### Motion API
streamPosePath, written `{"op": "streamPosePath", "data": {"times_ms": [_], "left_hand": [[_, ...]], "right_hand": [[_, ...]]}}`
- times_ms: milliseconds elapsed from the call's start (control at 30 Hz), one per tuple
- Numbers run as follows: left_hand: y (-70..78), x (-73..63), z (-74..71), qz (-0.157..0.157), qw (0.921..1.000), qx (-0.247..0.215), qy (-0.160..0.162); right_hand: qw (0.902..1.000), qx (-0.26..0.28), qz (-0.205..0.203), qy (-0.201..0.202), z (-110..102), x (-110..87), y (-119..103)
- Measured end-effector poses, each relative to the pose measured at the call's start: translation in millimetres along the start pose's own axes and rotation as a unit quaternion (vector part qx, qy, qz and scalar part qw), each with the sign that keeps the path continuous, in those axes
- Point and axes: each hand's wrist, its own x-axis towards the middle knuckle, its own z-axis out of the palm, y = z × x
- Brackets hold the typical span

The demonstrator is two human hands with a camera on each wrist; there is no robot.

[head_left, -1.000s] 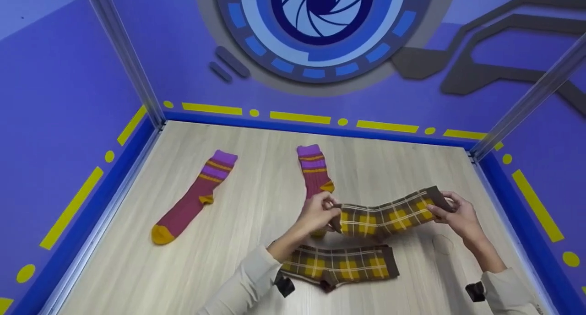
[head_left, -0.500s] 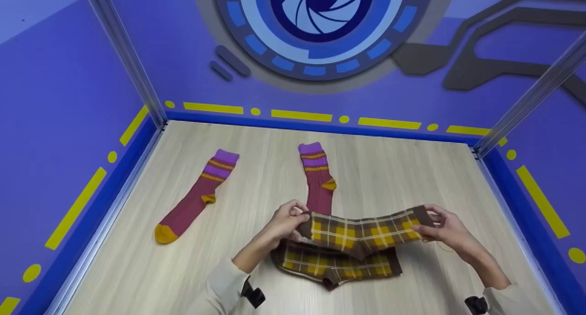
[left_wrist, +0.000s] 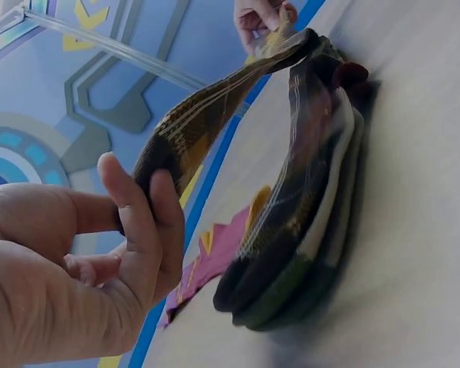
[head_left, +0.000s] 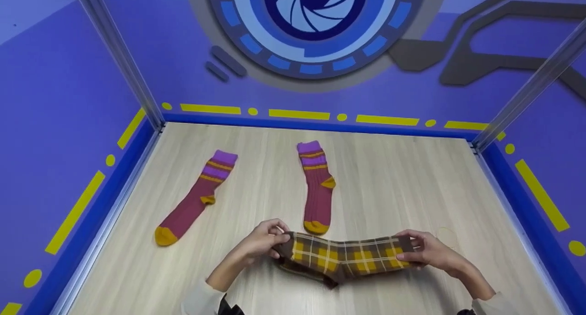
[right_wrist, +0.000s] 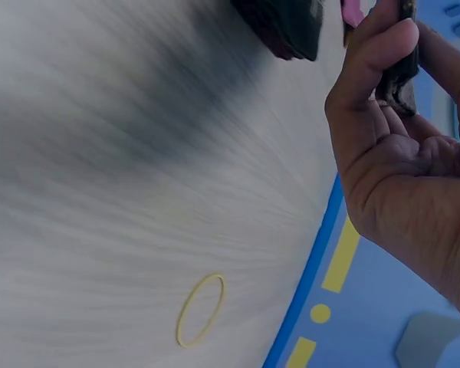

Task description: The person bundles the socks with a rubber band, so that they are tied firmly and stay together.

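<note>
A brown and yellow plaid sock (head_left: 339, 258) is stretched sideways between both hands. My left hand (head_left: 262, 241) pinches its toe end between thumb and fingers, while my right hand (head_left: 429, 252) pinches the dark cuff. Directly beneath it, several layered socks (left_wrist: 287, 215) lie in a stack on the table, plaid on top with cream and green edges showing in the left wrist view. From the head view the held sock hides most of that stack. In the left wrist view there is a gap between the held sock and the stack near the toe.
One maroon sock (head_left: 319, 196) with a purple cuff lies just behind the held sock, toe toward me. Its match, another maroon sock (head_left: 194, 200), lies slanted at the left. A thin yellow rubber band (right_wrist: 201, 310) rests on the table (head_left: 389, 182) by my right hand. Blue walls enclose the table.
Both hands have brought the plaid sock toward me and to the left, down over the stack. The middle maroon sock's toe has come into sight. The maroon socks stay put.
</note>
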Motion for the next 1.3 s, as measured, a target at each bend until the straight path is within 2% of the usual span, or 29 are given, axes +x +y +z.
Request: {"op": "streamPosePath", "data": {"times_ms": [100, 200, 433, 567, 767, 867, 967, 1067, 1200, 1300], "left_hand": [[-5.0, -3.6, -3.0, -0.003, 0.9999, 0.014, -0.008], [-11.9, -5.3, -6.1, -0.005, 0.9991, 0.043, 0.003], [-26.3, -5.8, -10.7, 0.011, 0.9903, 0.131, 0.045], [-31.3, -4.3, -12.8, 0.041, 0.9802, 0.181, 0.068], [-33.9, -0.6, -14.1, 0.066, 0.9635, 0.239, 0.1], [-34.2, -0.1, -15.0, 0.079, 0.9512, 0.274, 0.118], [-34.9, -1.8, -16.6, 0.092, 0.9444, 0.29, 0.124], [-36.8, -3.8, -18.3, 0.097, 0.9505, 0.274, 0.111], [-38.0, -5.8, -20.4, 0.086, 0.9639, 0.239, 0.081], [-37.0, -6.8, -22.7, 0.072, 0.9688, 0.227, 0.069]], "right_hand": [[0.9998, -0.009, -0.002, -0.017, 4.8, 2.6, 5.2], [0.9994, -0.025, -0.007, -0.021, 10.0, 7.8, 9.1], [0.9943, -0.093, -0.05, 0.015, 18.4, 15.8, 17.0], [0.99, -0.118, -0.064, 0.046, 20.9, 16.9, 19.5], [0.9633, -0.223, -0.087, 0.121, 29.1, 14.7, 21.3], [0.9645, -0.216, -0.074, 0.132, 31.6, 13.3, 23.4], [0.9692, -0.2, -0.068, 0.127, 32.3, 13.7, 25.5], [0.9726, -0.188, -0.07, 0.118, 32.4, 13.5, 25.9], [0.9752, -0.179, -0.065, 0.113, 32.8, 13.1, 24.9], [0.9763, -0.176, -0.061, 0.11, 34.3, 15.5, 24.0]]}}
